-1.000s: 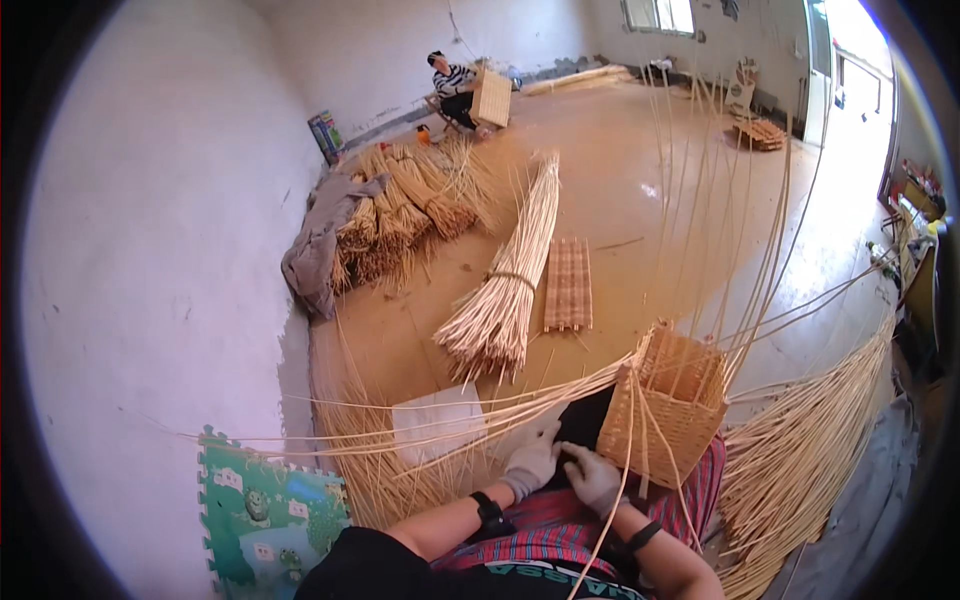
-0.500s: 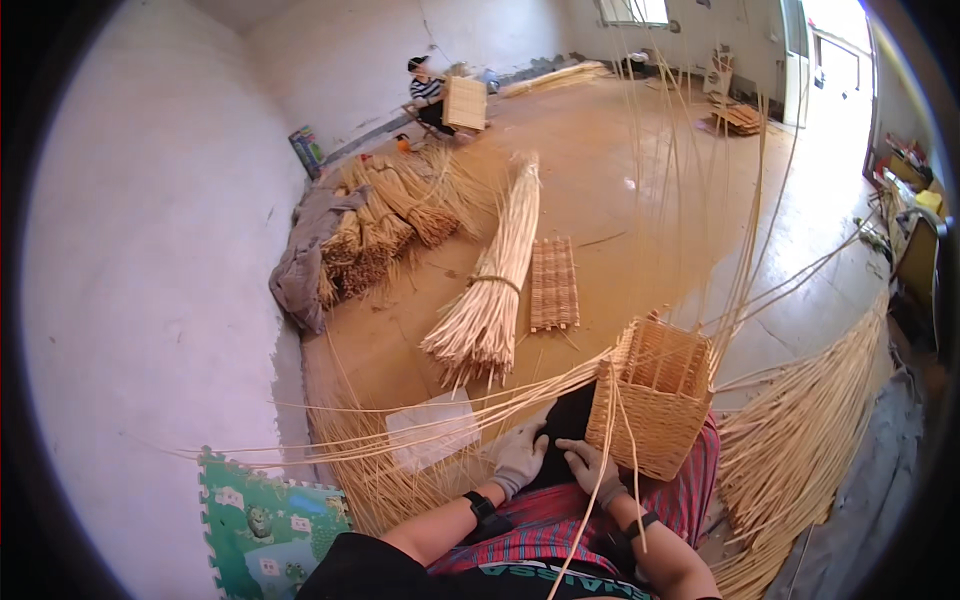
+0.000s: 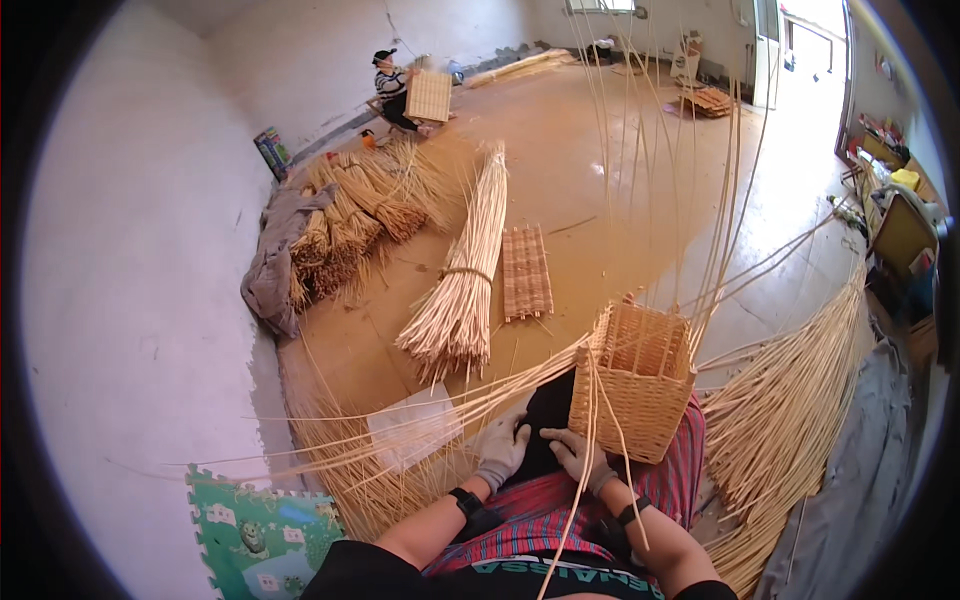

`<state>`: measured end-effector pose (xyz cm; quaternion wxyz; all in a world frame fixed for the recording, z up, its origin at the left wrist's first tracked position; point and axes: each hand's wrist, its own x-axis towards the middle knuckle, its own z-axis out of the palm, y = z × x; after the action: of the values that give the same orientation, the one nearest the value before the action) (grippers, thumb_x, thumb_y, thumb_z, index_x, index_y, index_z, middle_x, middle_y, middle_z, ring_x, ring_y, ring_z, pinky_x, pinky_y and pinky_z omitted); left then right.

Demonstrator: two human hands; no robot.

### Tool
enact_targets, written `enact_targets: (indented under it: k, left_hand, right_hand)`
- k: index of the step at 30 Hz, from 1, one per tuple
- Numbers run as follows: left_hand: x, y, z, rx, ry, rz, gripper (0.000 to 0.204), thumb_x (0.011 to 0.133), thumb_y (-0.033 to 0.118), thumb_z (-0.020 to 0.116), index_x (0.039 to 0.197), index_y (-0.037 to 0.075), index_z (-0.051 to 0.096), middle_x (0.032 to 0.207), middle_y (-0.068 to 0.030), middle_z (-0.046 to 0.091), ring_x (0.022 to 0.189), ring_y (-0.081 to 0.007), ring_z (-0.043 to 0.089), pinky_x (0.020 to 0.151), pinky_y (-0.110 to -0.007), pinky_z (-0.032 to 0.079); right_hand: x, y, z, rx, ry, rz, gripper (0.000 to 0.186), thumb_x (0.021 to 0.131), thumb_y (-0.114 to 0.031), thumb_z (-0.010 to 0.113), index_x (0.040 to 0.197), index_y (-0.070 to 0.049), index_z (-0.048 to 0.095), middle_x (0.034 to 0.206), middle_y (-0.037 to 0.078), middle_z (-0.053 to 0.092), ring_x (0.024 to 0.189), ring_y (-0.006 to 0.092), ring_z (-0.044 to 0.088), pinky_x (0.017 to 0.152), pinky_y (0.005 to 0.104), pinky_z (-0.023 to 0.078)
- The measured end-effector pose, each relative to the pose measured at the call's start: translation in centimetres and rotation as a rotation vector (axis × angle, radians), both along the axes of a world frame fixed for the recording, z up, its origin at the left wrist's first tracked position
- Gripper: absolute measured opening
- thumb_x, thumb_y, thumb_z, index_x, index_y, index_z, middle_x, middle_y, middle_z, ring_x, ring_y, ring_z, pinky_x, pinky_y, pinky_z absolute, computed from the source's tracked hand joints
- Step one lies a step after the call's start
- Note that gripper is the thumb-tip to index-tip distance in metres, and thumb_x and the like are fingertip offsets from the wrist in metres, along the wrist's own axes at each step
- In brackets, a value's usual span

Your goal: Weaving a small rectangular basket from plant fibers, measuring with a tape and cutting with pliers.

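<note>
A woven wicker basket [image 3: 635, 405] with an open top rests tilted on my right thigh. Long uncut strands [image 3: 470, 400] sweep out from it to the left, and others stand up from its rim. My right hand [image 3: 578, 458], in a pale glove, is beside the basket's lower left corner with fingers stretched over a black cloth [image 3: 548, 425] on my lap. Two loose strands hang across that hand. My left hand [image 3: 502, 448], gloved too, touches the left edge of the cloth with its fingers slightly apart. Neither hand grips the basket.
A tied wicker bundle [image 3: 465, 290] lies ahead beside a flat woven panel [image 3: 526, 272]. More bundles [image 3: 340, 225] lie by the left wall. Loose strands [image 3: 790, 400] spread at right. A green foam mat [image 3: 260, 530] is lower left. A seated person [image 3: 392, 85] holds a woven panel far off.
The whole scene has shifted left and slightly up as my head turned. My hands stay at the black cloth, with a slightly wider gap between their fingertips.
</note>
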<state>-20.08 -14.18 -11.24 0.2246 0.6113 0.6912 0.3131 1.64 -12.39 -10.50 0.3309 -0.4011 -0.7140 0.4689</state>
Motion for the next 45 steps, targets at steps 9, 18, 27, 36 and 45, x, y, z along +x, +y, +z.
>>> enact_targets:
  k: [9, 18, 27, 36, 45]
  left_hand:
    - [0.4, -0.4, 1.4, 0.003, 0.014, 0.038, 0.037, 0.103, 0.03, 0.063, 0.133, 0.008, 0.067, 0.123, -0.0203, 0.071, 0.115, -0.0397, 0.067, 0.1, -0.048, 0.053]
    - [0.9, -0.6, 0.6, 0.024, 0.012, 0.17, 0.064, 0.099, 0.032, 0.069, 0.155, 0.009, 0.047, 0.135, -0.0295, 0.06, 0.116, -0.046, 0.065, 0.1, -0.051, 0.053]
    - [5.6, 5.6, 4.6, 0.319, -0.293, -0.185, 0.052, 0.104, 0.022, 0.069, 0.145, -0.007, 0.054, 0.137, -0.0297, 0.064, 0.122, -0.0424, 0.066, 0.105, -0.045, 0.053]
    - [11.7, 7.6, 5.3, 0.222, -0.922, -0.187, 0.06, 0.105, 0.0, 0.062, 0.159, -0.005, 0.036, 0.153, -0.0211, 0.057, 0.137, -0.029, 0.058, 0.117, -0.037, 0.045]
    - [12.0, 10.2, 4.3, 0.243, -0.835, -0.088, 0.053, 0.099, 0.012, 0.078, 0.143, -0.005, 0.053, 0.136, -0.021, 0.067, 0.122, -0.0277, 0.067, 0.107, -0.038, 0.052]
  right_hand:
    - [0.0, -0.1, 0.4, -0.017, 0.016, 0.009, 0.033, 0.106, -0.019, 0.061, 0.137, -0.014, 0.072, 0.11, 0.011, 0.076, 0.098, 0.0228, 0.072, 0.093, 0.035, 0.057]
    - [-0.1, 0.0, 1.7, -0.194, -0.046, 0.016, 0.033, 0.106, -0.021, 0.063, 0.137, -0.016, 0.072, 0.125, 0.012, 0.076, 0.114, 0.0269, 0.073, 0.1, 0.0365, 0.056]
    - [8.5, -1.4, 7.5, 0.078, -0.387, -0.009, 0.028, 0.101, -0.036, 0.064, 0.12, -0.017, 0.073, 0.113, 0.016, 0.075, 0.104, 0.0413, 0.071, 0.089, 0.0499, 0.058]
    - [13.1, -3.1, 2.2, 0.027, -0.538, -0.802, 0.06, 0.088, -0.019, 0.084, 0.14, -0.005, 0.058, 0.119, 0.02, 0.072, 0.109, 0.0371, 0.07, 0.093, 0.0459, 0.055]
    - [12.1, -3.2, 5.1, 0.196, -0.623, -0.892, 0.057, 0.087, -0.019, 0.081, 0.137, -0.006, 0.057, 0.111, 0.021, 0.069, 0.109, 0.0405, 0.066, 0.096, 0.0499, 0.052]
